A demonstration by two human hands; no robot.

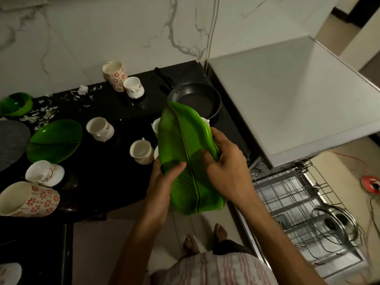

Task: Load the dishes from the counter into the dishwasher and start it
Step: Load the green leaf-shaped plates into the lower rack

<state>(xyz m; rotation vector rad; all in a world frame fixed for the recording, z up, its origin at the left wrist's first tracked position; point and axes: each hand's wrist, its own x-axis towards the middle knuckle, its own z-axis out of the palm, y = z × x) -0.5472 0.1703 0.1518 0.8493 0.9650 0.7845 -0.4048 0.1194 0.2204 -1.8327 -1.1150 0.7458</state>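
Both my hands hold a long green leaf-shaped plate (183, 149) above the front edge of the black counter (107, 177). My left hand (162, 182) grips its left rim with the thumb on top. My right hand (226, 163) grips the right rim, fingers curled over the edge; there may be more than one plate stacked. To the right, the dishwasher (287, 99) stands with its wire rack (292, 200) pulled out, a steel lid (337, 221) lying in it.
On the counter lie another green leaf plate (55, 140), a green bowl (15, 103), several white cups (100, 128), two floral tumblers (115, 75), a black frying pan (195, 99) and white scraps. A red object (371, 182) and wires lie on the floor at right.
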